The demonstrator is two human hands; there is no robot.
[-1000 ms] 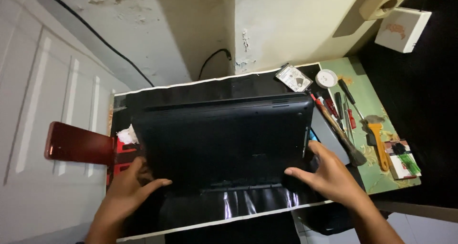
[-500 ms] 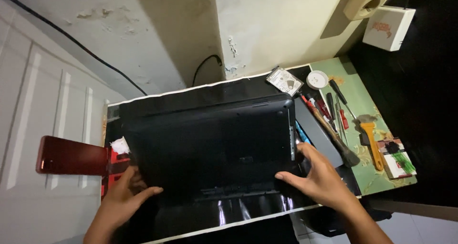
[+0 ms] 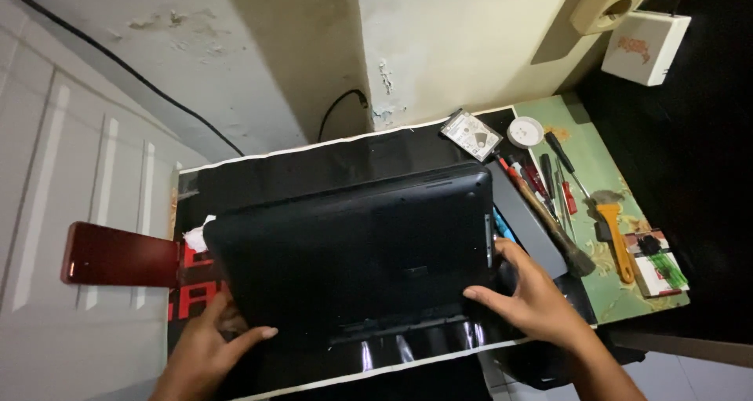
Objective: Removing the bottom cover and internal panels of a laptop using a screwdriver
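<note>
A black laptop [image 3: 353,252] lies closed, underside up, on a black mat [image 3: 314,165] that covers a small table. My left hand [image 3: 208,346] grips its near left corner, thumb on top. My right hand [image 3: 529,295] holds the near right corner, fingers along the right edge. Both hands clasp the laptop's body.
A red phone [image 3: 118,253] overhangs the table's left edge. To the right lie a bare hard drive [image 3: 471,134], a white round tin [image 3: 525,131], several screwdrivers [image 3: 549,183], a brush [image 3: 553,228] and a yellow-handled scraper [image 3: 616,240]. A wall with a black cable [image 3: 341,107] stands behind.
The laptop has shifted slightly toward the wall and turned a little. My left hand moved in under the near left corner; my right hand slid along the right edge.
</note>
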